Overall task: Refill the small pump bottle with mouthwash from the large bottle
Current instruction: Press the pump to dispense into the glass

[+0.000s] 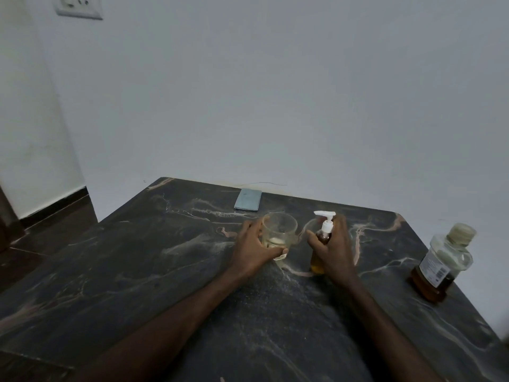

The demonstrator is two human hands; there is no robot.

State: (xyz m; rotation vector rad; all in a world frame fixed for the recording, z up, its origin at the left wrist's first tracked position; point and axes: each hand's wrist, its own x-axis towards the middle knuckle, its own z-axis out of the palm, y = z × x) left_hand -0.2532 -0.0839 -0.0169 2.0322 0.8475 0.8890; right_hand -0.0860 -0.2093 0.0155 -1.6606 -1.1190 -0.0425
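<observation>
Head view, as I read it from nearest to farthest: two bare forearms reach over one dark marbled surface. My count: two bottles, one glass, one flat grey-blue card. At the near right edge stands the large bottle, upright, capped, amber liquid low in it; its white label carries a barcode, but I cannot read the print. Farther in, the right hand is wrapped around the small pump bottle, white pump on top. Just beside it, the left hand curls around the clear glass. Farthest off, the card lies by the wall.
</observation>
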